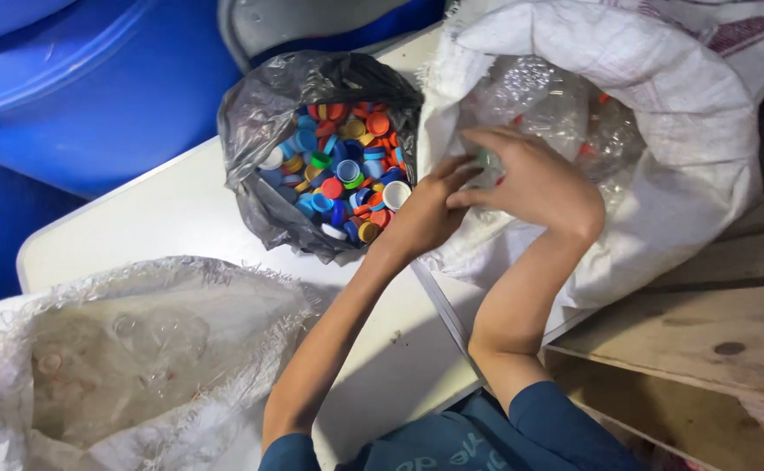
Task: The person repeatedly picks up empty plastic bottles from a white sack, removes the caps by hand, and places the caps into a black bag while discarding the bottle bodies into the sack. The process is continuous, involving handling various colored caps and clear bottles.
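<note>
both hands meet at the mouth of the white woven sack point(661, 174). the left hand point(421, 214) pinches with curled fingers at a clear plastic bottle point(521, 87) neck, and the right hand point(535, 179) closes over it. a firm grip on the bottle and a short twist at the cap would serve best. the bottle is crumpled and transparent, lying inside the sack beside the black bag of coloured caps point(338, 166).

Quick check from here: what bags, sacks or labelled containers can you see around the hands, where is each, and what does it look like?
Black plastic bag: top centre, open, full of mixed-colour bottle caps.
White woven sack: top right, open, holding clear plastic bottles; both hands at its mouth.
Second white woven sack: bottom left, open, clear bottles inside.
Blue drum: top left.
</note>
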